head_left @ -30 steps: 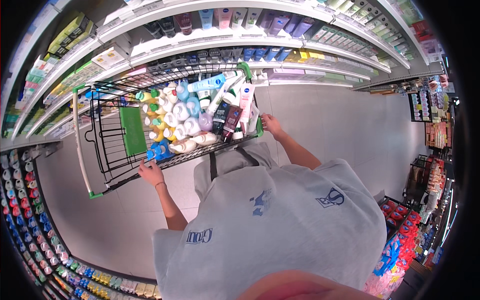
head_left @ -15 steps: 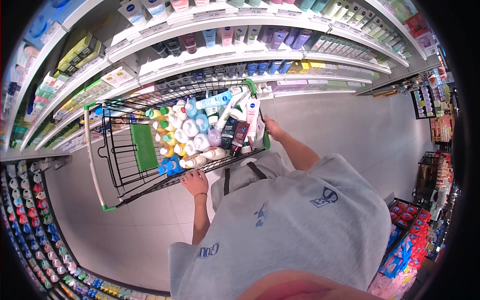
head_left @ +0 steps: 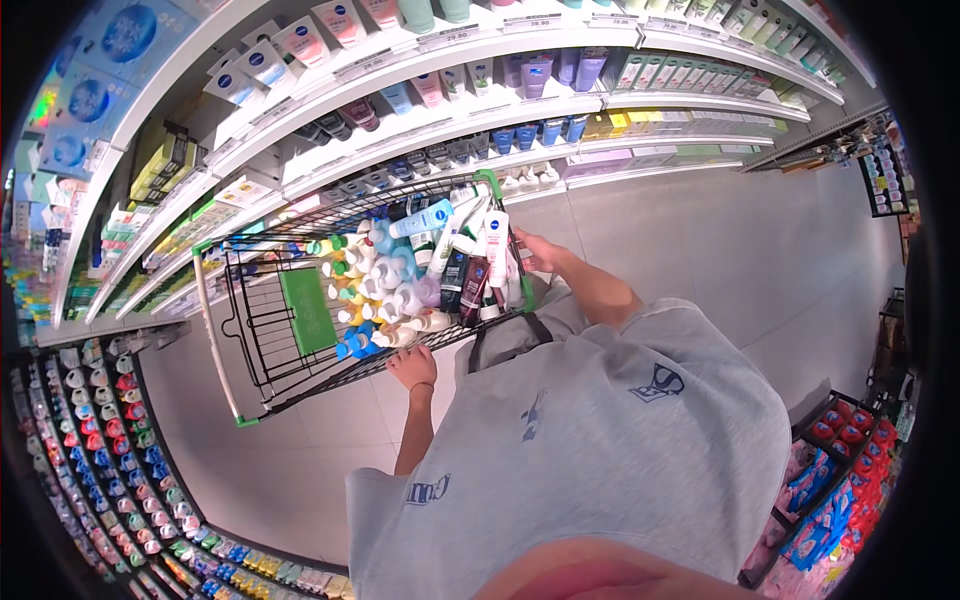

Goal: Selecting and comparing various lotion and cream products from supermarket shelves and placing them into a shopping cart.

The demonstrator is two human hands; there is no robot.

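A black wire shopping cart with green corner pieces and a green seat panel stands sideways in front of me. My left hand is on its near rim, fingers curled over the wire. At the cart's right end, my right hand grips the edge, its fingertips partly hidden. Inside lie many pump bottles in white, yellow and blue, among them a blue-capped bottle. Towards the right end, tubes are heaped up: a light blue tube, a white and pink tube and a dark red tube.
Beyond the cart run white shelves with rows of tubes and boxes. Racks of bottles curve round at the lower left. At the lower right stands a display of red and blue packs. Pale tiled floor stretches to the right.
The cart has shifted slightly right and down in the picture, with both hands still on it. The shelves appear turned a little, and more of the upper left boxes shows.
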